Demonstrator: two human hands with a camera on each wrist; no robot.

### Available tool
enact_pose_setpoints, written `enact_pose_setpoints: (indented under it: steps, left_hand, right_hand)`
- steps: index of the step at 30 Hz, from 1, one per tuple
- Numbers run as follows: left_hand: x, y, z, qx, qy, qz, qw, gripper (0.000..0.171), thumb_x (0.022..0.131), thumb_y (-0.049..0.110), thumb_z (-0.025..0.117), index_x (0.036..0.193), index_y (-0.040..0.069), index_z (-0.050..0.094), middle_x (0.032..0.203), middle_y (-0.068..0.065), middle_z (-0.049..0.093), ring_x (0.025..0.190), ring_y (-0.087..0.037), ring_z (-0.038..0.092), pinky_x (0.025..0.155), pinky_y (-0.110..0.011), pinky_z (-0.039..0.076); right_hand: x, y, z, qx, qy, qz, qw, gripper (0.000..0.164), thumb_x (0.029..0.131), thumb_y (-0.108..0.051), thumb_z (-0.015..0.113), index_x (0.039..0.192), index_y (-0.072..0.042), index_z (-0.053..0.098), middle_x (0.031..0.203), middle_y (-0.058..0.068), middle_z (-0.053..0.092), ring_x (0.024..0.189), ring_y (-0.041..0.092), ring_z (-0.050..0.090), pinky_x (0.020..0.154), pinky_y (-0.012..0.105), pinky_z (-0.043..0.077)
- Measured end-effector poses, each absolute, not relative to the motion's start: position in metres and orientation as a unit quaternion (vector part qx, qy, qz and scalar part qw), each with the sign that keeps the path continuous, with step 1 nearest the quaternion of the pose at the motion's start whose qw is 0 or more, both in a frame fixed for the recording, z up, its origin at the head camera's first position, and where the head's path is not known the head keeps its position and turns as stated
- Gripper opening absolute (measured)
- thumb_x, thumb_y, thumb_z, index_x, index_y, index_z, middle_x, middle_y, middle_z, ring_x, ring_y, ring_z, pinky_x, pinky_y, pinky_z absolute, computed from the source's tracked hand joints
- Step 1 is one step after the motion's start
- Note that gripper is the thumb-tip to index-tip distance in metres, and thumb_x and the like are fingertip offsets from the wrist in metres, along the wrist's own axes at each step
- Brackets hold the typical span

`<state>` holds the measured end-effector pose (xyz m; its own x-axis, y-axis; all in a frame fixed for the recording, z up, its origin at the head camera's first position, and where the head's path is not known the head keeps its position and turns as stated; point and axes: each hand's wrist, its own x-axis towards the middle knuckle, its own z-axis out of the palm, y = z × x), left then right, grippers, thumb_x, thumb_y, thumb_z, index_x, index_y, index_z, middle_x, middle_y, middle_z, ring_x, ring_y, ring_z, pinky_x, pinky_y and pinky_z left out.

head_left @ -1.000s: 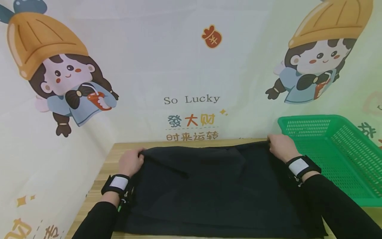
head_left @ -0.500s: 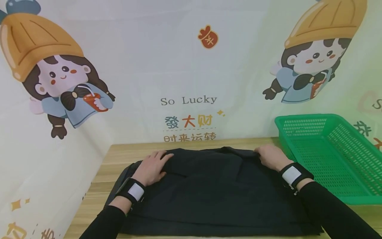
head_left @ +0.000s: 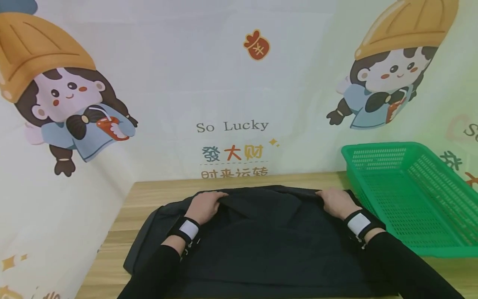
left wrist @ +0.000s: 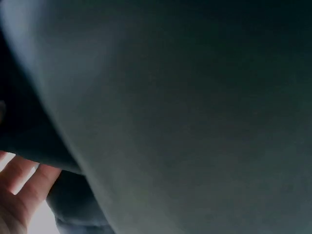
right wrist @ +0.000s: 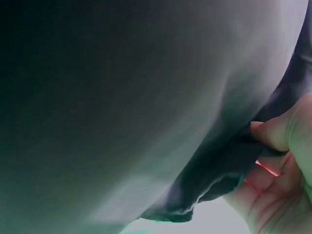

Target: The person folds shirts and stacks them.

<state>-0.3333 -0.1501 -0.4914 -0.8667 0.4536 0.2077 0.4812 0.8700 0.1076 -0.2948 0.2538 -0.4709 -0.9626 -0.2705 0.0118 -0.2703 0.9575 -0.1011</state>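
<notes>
A black cloth [head_left: 269,245], seemingly a garment, is spread over the wooden table. Its far edge is lifted between my two hands. My left hand [head_left: 203,207] grips that edge left of the middle, and a flap of the cloth lies loose to its left. My right hand [head_left: 337,202] pinches the same edge near the green basket. In the right wrist view, the thumb [right wrist: 275,131] presses the dark fabric [right wrist: 209,180] against the fingers. The left wrist view is mostly filled by cloth [left wrist: 185,122], with a few left fingers [left wrist: 36,187] under a fold.
A green plastic basket [head_left: 422,251] with perforated walls stands to the right, close to my right wrist. The wooden tabletop [head_left: 123,220] shows left of the cloth and along its back. A printed backdrop [head_left: 168,91] hangs behind and on the left.
My left hand let go of the far left part, moved right along the edge and took hold again nearer the middle. My right hand shifted slightly left and nearer, still holding the edge.
</notes>
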Motion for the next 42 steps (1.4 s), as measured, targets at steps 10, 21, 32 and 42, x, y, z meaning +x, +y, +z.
enact_pose_setpoints:
  steps: [10,21,32,42]
  left_hand:
    - [-0.345,-0.208,-0.437,-0.097,-0.952,-0.257,0.137,0.043,0.092,0.001,0.043,0.126,0.011,0.066,0.121,-0.019,0.07,0.089,-0.035,0.066,0.074,-0.044,0.05]
    - [-0.337,-0.256,-0.392,-0.06,-0.862,-0.503,0.002,0.041,0.106,0.027,0.036,0.136,0.007,0.056,0.108,0.0,0.065,0.083,-0.004,0.06,0.074,-0.02,0.056]
    - [-0.293,-0.269,-0.374,-0.124,-0.846,-0.518,-0.021,0.04,0.107,0.039,0.039,0.129,0.012,0.058,0.107,0.012,0.062,0.098,-0.01,0.056,0.086,-0.021,0.049]
    - [-0.245,-0.29,-0.391,-0.164,-0.859,-0.483,-0.049,0.038,0.108,0.028,0.041,0.128,0.003,0.061,0.111,0.009,0.068,0.102,-0.009,0.061,0.09,-0.021,0.05]
  right_hand:
    - [-0.299,0.258,-0.456,-0.098,0.993,-0.051,-0.05,0.018,0.082,0.005,0.062,0.096,0.001,0.071,0.084,0.018,0.072,0.066,0.027,0.063,0.06,0.045,0.053]
    - [-0.298,0.263,-0.435,-0.095,0.992,-0.062,-0.055,0.031,0.084,0.006,0.057,0.112,0.006,0.069,0.094,0.025,0.073,0.066,0.025,0.062,0.063,0.044,0.055]
    - [-0.261,0.271,-0.413,-0.134,0.985,-0.058,-0.092,0.036,0.08,0.014,0.058,0.113,0.005,0.07,0.096,0.023,0.074,0.064,0.019,0.06,0.058,0.038,0.054]
    - [-0.21,0.27,-0.424,-0.198,0.975,0.011,-0.097,0.039,0.076,0.012,0.07,0.113,0.0,0.072,0.111,0.019,0.072,0.078,0.029,0.071,0.059,0.038,0.056]
